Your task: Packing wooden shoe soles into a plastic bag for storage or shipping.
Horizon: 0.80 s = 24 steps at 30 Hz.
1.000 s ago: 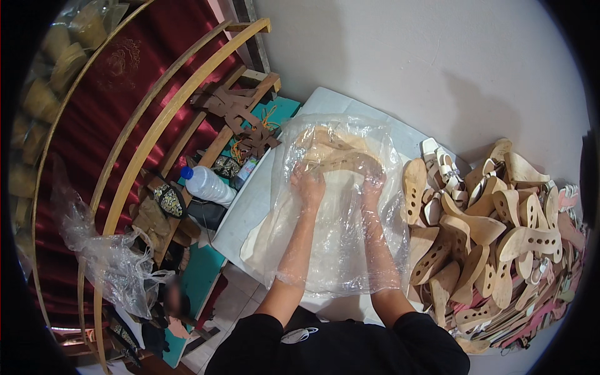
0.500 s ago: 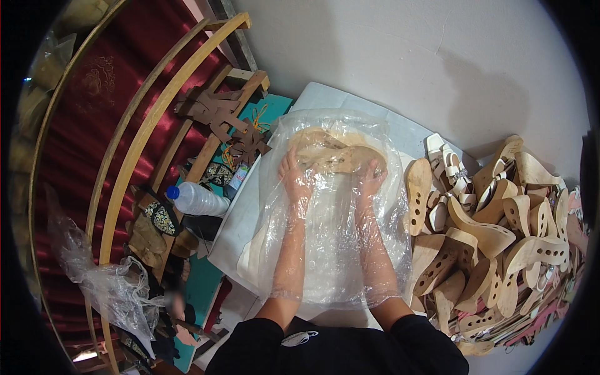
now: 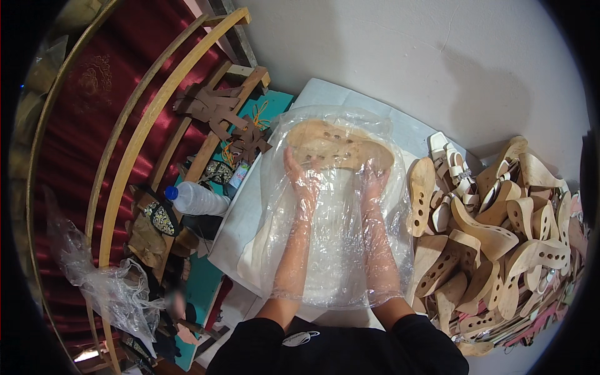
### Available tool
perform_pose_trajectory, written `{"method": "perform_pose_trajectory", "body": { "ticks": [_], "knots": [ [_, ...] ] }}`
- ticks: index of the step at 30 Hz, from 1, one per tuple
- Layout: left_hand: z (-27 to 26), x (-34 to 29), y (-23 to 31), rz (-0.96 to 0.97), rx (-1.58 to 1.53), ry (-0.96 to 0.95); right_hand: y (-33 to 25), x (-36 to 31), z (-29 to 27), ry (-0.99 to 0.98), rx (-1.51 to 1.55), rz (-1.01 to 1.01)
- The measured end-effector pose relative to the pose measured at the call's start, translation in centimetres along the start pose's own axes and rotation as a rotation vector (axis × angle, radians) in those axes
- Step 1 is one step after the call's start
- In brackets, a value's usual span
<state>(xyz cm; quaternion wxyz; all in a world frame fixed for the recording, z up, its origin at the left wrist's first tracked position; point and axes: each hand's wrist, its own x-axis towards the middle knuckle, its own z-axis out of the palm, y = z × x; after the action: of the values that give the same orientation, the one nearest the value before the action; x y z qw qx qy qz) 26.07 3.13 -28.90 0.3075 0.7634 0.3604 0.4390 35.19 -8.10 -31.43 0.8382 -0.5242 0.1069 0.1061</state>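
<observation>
A large clear plastic bag (image 3: 337, 250) lies with its mouth toward me, and both my forearms reach inside it. At its far end are pale wooden wedge shoe soles (image 3: 337, 145) with round holes, lying crosswise and close together. Through the wrinkled film, my left hand (image 3: 302, 181) grips the near edge of the soles toward their left side. My right hand (image 3: 376, 179) has its fingers curled at the thick heel end on the right. Glare on the plastic partly hides the fingers of both hands.
Many wooden soles (image 3: 484, 234) are heaped at right, with white strappy sandals (image 3: 451, 164) among them. At left stand a blue-capped bottle (image 3: 199, 199), brown cut pieces (image 3: 215, 109), a wooden rack (image 3: 147, 134) and a crumpled plastic bag (image 3: 122, 297). A grey-white wall (image 3: 400, 44) rises behind.
Both hands have shifted slightly to the right inside the bag. The soles have turned a little, the right fingers now sitting lower on the heel end.
</observation>
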Motion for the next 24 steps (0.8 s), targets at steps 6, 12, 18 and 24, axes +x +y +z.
{"method": "perform_pose_trajectory", "body": {
  "ticks": [6,12,18,24],
  "knots": [
    [-0.5,0.4,-1.0,0.006,-0.037,-0.045,-1.6,0.5,2.6,-0.076,0.121,-0.032],
    [0.7,-0.3,1.8,0.033,0.340,-0.358,-1.4,4.9,4.5,-0.079,-0.116,-0.296],
    [2.8,-1.2,2.8,0.338,0.643,-0.706,-2.1,3.4,7.6,-0.123,-0.097,-0.244],
    [5.6,-3.8,0.5,0.060,0.229,-0.931,-2.9,6.2,7.2,-0.023,-0.470,-0.428]
  ]
}}
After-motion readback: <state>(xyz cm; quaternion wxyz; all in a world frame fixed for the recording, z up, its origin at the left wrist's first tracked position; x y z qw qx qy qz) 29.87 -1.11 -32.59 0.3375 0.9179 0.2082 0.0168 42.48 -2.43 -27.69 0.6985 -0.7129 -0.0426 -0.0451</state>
